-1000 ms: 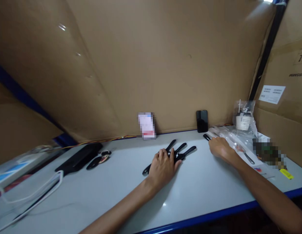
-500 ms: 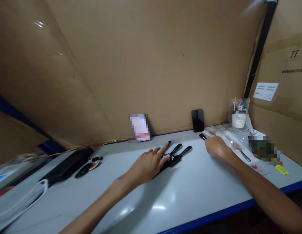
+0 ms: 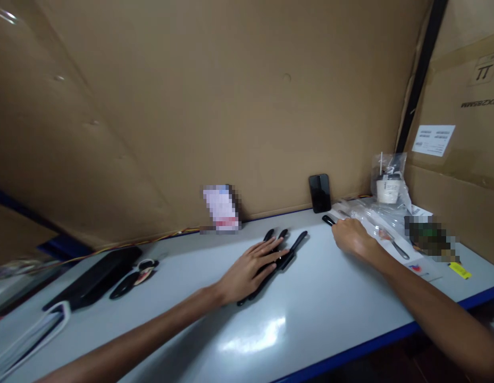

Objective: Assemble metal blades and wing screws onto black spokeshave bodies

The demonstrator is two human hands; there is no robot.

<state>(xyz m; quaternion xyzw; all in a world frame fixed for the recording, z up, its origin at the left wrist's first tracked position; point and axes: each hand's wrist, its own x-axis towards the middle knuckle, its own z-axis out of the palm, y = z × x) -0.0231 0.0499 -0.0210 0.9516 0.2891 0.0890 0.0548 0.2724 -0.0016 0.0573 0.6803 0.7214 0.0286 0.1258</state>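
Observation:
My left hand (image 3: 250, 268) lies flat with fingers stretched out on a group of long black plastic pieces (image 3: 289, 250) in the middle of the white table (image 3: 215, 330). The pieces lie side by side, angled toward the back right. My right hand (image 3: 350, 236) rests at the back right with fingers curled over a black-tipped tool (image 3: 328, 219) and the edge of a clear plastic bag (image 3: 374, 221). What the curled fingers hold is hidden.
A black phone (image 3: 319, 192) leans on the cardboard wall. A white cup in a bag (image 3: 388, 186) stands at the back right. A black case (image 3: 95, 276) and a key fob (image 3: 137, 270) lie at the left, with white cables (image 3: 27, 332) nearer me.
My left hand has flattened and slid over the black pieces, gathering them closer together into a parallel line. My right hand has stayed on the tool and bag. The view shifted slightly.

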